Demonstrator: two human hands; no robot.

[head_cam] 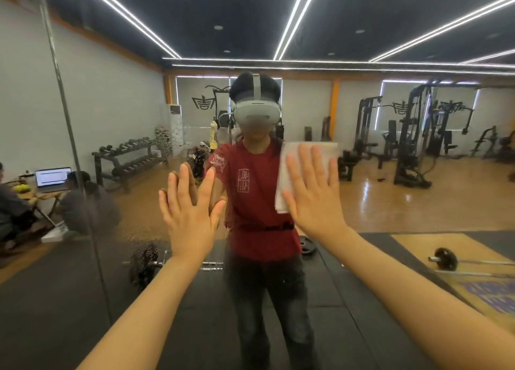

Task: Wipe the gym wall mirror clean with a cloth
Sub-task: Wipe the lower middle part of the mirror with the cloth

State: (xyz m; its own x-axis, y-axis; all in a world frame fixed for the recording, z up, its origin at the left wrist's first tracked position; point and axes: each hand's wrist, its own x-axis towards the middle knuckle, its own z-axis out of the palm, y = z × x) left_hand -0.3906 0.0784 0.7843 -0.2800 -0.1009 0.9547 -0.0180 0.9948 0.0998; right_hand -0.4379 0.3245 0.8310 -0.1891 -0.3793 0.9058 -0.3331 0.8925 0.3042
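The wall mirror [390,191] fills the view and reflects me in a red shirt. A white cloth [288,163] lies flat on the glass at chest height, right of centre. My right hand [313,194] presses it against the mirror with straight, spread fingers. My left hand [189,211] rests flat on the bare glass left of centre, fingers straight. A patch of wet droplets and smears [145,230] covers the glass left of and below the left hand.
A vertical mirror seam [71,146] runs down the left side. The reflection shows a dumbbell rack [131,158], weight machines [412,135], barbells on black floor mats, and seated people at a small table with a laptop [53,178].
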